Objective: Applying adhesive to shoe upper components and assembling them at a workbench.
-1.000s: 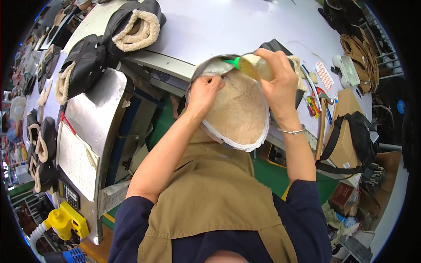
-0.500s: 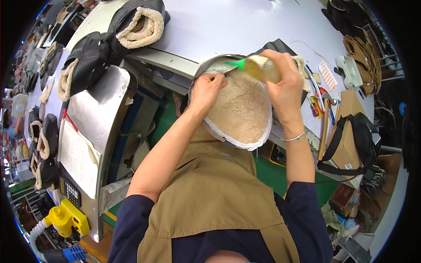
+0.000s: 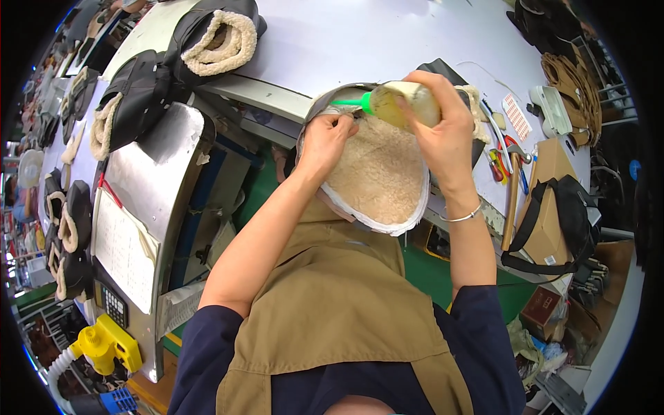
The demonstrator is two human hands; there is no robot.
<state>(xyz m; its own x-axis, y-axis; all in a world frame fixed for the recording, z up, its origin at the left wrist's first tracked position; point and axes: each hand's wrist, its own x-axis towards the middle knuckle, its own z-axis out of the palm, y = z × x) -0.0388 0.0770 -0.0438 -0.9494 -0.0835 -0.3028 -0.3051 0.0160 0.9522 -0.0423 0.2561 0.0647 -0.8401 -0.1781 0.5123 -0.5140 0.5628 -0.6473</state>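
My right hand grips a squeeze bottle of yellowish liquid, tilted with its green nozzle pointing left. The nozzle tip lies by the inner far-left edge of a dark, rounded piece with beige fleece lining and a white rim. My left hand pinches the lining's edge just below the nozzle, fingers closed. The fleece-lined piece rests against the table edge in front of my brown apron. Behind the bottle, another dark piece with fleece trim is partly hidden.
Black fleece-lined items sit at the far left. On the right lie a hammer, pliers, a cardboard box and a black strap bag. A metal side table bears a notebook, a calculator and a yellow blower.
The bottle has moved left and turned, so its nozzle reaches further along the far-left edge. My left hand keeps its pinch in nearly the same place.
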